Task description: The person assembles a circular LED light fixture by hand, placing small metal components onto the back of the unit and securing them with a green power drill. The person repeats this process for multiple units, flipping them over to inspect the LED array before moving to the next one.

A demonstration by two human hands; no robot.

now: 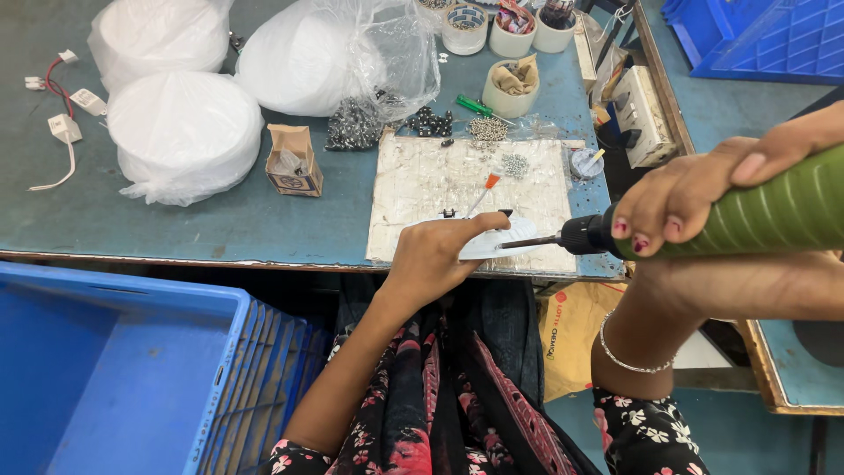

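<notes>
My left hand [437, 255] rests on a white round flat part [497, 242] lying on a worn pale work mat [422, 189] at the table's front edge. A thin wire with an orange tip [485, 189] sticks up just beyond my fingers. My right hand [694, 202] grips a green ribbed electric screwdriver [774, 211], held level. Its black chuck and bit [536, 241] point left and touch the white part's right side beside my left fingertips.
White round covers in plastic bags [180, 132] lie at the back left. A small cardboard box [293, 160], piles of screws [356, 123], white cups [510, 88] and white connectors with wires [66, 114] sit on the table. A blue crate [123, 369] stands at the lower left.
</notes>
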